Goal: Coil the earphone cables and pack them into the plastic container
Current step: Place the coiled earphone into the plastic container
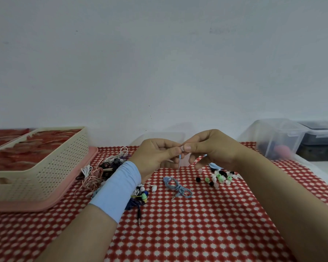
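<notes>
My left hand [155, 157] and my right hand [210, 150] meet above the table, both pinching the earbud end of a blue earphone [179, 156]. Its thin cable hangs straight down to a blue coiled bundle [175, 186] lying on the red patterned cloth, with the jack at its lower end. A clear plastic container [278, 138] stands at the back right, well apart from both hands. A pile of tangled earphones [102, 169] in white, pink, black and purple lies left of my left wrist.
A cream perforated basket [51, 167] sits on a pink tray [80, 178] at the left. Loose ear tips [221, 178] in green, white, pink and black are scattered under my right hand. Another earphone with a black jack [139, 218] lies near my left forearm. A dark lidded box [320, 133] stands far right.
</notes>
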The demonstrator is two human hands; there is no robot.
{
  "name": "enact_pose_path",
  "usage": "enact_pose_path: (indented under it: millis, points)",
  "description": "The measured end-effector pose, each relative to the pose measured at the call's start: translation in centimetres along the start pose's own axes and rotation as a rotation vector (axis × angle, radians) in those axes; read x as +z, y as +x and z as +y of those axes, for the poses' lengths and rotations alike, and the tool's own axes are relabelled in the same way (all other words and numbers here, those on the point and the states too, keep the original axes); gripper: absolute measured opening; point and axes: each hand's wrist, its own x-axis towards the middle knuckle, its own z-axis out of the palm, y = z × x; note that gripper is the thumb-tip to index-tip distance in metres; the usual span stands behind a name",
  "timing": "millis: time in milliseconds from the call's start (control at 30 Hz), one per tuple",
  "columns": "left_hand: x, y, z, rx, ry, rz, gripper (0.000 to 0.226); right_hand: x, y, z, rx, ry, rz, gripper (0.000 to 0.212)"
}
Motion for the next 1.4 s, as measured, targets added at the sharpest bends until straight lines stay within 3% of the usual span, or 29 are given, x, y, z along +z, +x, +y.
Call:
enact_pose_path:
  millis: [167, 267, 367, 500, 800, 933, 1100, 1400]
  points:
    - [0.0, 0.2, -0.1, -0.009, -0.042, 0.019, 0.010, -0.2, 0.1, 0.2, 0.023, 0.049, -0.011, 0.021]
    - [-0.1, 0.3, -0.1, -0.011, -0.021, 0.050, 0.011, -0.5, 0.2, 0.0, 0.028, 0.021, 0.017, 0.015]
    - [-0.4, 0.5, -0.4, -0.033, 0.050, 0.104, 0.011, -1.8, 0.1, 0.0, 0.081, -0.223, 0.062, 0.008]
    - [-0.5, 0.7, -0.7, -0.070, 0.120, 0.113, 0.011, -3.0, 0.6, 1.7, 0.258, -0.754, -0.064, 0.003]
    - [0.0, 0.6, -1.0, -0.107, 0.178, 0.032, 0.006, -4.1, 1.1, 3.1, 0.259, -0.963, -0.032, 0.016]
    - [0.1, 0.7, -1.1, -0.108, 0.188, 0.021, 0.008, -3.7, 1.3, 3.4, 0.283, -1.042, -0.061, 0.011]
    - [0.0, 0.8, -1.2, -0.114, 0.184, 0.023, 0.007, -3.7, 0.9, 2.7, 0.248, -0.987, -0.027, 0.006]
    - [-0.3, 1.0, -1.5, -0.113, 0.088, 0.085, 0.008, -1.0, 0.8, 1.5, 0.031, -0.341, 0.142, 0.003]
